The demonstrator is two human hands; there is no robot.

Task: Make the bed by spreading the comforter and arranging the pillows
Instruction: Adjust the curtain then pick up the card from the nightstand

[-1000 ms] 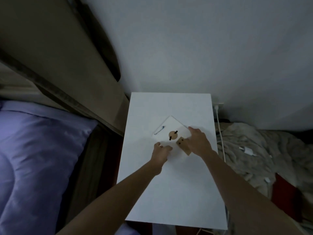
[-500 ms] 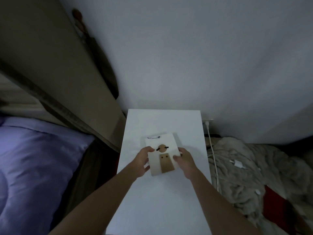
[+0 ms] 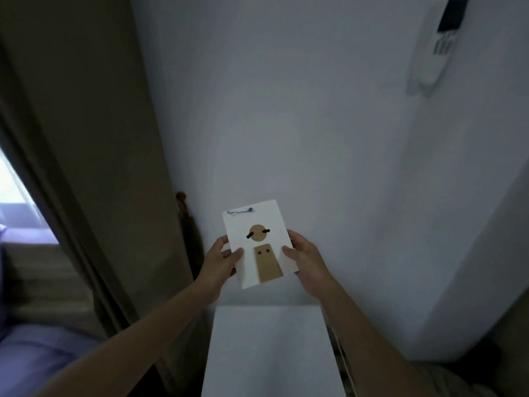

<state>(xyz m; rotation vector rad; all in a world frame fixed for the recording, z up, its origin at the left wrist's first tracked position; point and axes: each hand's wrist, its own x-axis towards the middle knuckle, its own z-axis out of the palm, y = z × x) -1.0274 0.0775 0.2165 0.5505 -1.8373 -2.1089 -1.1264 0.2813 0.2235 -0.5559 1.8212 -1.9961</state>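
Note:
A white card (image 3: 274,224) with a tan circle, a tan trapezoid and a small blue thread at its top is held upright in the air in front of the wall. My left hand (image 3: 221,260) grips its left edge and my right hand (image 3: 305,260) grips its right edge. A lilac comforter (image 3: 31,356) shows at the lower left, only partly in view. No pillow is visible.
A white bedside table (image 3: 272,353) stands below the card against the grey wall. A beige curtain (image 3: 94,138) hangs at the left, beside a bright window (image 3: 13,184). A white remote holder (image 3: 438,44) is mounted high on the wall. A cable (image 3: 342,356) runs along the table's right side.
Both hands picked the card up off the table and raised it in front of the wall. The view tilted upward, so the bed and the floor blanket mostly left the frame.

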